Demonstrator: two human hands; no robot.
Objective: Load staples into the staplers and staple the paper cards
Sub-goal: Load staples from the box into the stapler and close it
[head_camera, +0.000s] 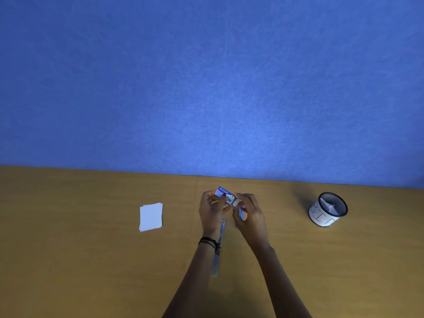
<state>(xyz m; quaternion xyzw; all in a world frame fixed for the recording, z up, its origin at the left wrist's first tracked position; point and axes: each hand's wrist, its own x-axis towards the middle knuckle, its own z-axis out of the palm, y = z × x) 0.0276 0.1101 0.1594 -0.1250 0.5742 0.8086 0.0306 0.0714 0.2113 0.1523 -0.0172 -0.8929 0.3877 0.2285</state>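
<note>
Blue staple box (223, 193) gripped over the desk (91, 260) by the left hand (212, 212), right hand (250, 213) pinching its open end; loading likely underway, next drawing a strip for the opened stapler (217, 255) below.

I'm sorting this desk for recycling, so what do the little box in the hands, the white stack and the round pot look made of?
The little box: likely printed cardboard, blue and white, slightly glossy. The white stack: matte paper or thin card, sheets slightly fanned. The round pot: apparently black wire mesh, see-through near the rim, wrapped in a white paper band.
</note>
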